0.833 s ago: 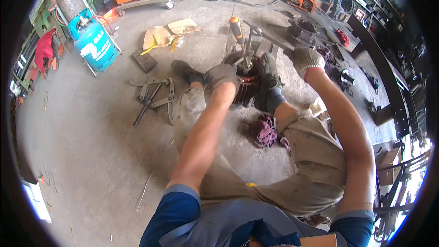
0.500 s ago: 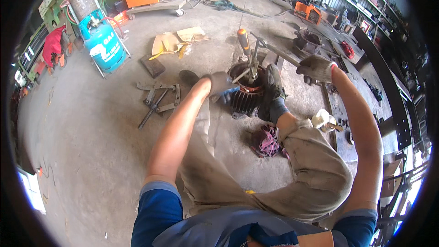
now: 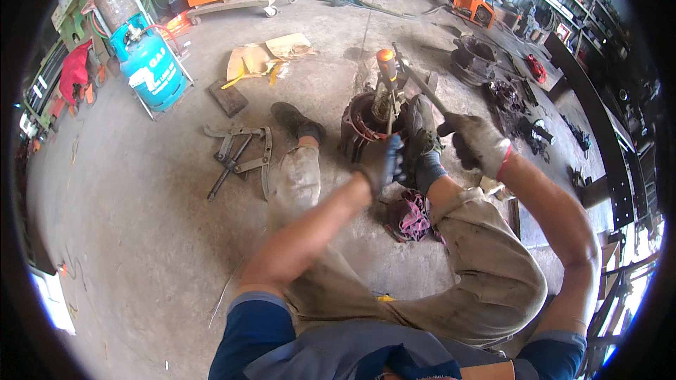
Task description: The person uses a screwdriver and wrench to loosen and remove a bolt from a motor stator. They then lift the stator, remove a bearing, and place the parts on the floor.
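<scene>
Motor housing sits clamped between both shoes on the floor. Left hand closes on the screwdriver; right hand grips a metal bar. Strike squarely, I judge.

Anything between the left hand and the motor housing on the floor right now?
Nothing visible blocks it. The gloved left hand is right at the near rim of the round motor housing, by the shaft of the orange-handled screwdriver standing in it. The right hand grips a long metal bar on the far side, clear of that gap.
</scene>
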The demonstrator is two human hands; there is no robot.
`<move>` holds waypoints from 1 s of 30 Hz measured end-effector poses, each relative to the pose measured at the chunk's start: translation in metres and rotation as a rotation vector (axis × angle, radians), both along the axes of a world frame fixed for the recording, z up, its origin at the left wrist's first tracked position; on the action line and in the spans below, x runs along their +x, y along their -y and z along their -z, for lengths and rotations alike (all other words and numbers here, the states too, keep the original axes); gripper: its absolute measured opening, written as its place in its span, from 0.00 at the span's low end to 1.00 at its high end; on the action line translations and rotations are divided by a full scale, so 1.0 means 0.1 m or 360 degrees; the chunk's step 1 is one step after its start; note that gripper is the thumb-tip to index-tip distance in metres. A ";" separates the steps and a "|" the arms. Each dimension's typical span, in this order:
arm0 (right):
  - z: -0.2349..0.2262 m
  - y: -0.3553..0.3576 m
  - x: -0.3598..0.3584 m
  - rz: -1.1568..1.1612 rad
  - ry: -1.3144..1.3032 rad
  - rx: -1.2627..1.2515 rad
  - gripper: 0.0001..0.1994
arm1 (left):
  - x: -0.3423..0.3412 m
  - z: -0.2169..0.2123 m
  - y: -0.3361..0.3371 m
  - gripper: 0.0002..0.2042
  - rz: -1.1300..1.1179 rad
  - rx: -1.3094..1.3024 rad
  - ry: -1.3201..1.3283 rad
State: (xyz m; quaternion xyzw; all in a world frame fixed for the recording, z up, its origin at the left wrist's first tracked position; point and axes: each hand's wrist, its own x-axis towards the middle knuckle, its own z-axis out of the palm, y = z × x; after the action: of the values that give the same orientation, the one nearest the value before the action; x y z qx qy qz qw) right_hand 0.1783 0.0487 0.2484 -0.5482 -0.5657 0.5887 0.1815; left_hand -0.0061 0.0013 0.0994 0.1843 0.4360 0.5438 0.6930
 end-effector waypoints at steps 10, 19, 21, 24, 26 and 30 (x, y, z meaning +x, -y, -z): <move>0.18 0.28 -0.34 0.0162 -0.0138 0.0086 0.19 | 0.71 0.23 -0.25 0.13 -0.0212 0.0524 -0.0733; 0.22 0.15 -0.22 -0.0161 -0.0153 0.0042 0.18 | 0.58 0.22 -0.21 0.11 -0.0193 0.0579 -0.0272; 0.16 0.05 -0.06 -0.0309 0.0002 0.0185 0.17 | 0.48 0.16 -0.09 0.15 -0.0149 0.0185 -0.0050; 0.05 -0.20 0.23 -0.0595 0.0343 0.0265 0.17 | 0.21 0.03 0.17 0.14 -0.0109 0.0062 -0.0243; 0.08 -0.39 0.35 -0.0676 0.0375 0.0393 0.17 | 0.01 -0.04 0.36 0.16 -0.0021 0.0247 -0.0581; 0.16 -0.80 0.48 -0.0926 0.0516 0.0655 0.17 | -0.28 -0.10 0.69 0.20 -0.0012 0.0265 -0.0766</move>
State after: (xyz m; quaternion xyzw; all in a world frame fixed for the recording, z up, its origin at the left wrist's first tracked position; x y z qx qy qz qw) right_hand 0.2262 0.1284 0.2328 -0.4029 -0.8250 0.3956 0.0214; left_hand -0.0341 -0.0679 0.1094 0.3633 0.5428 0.5207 0.5497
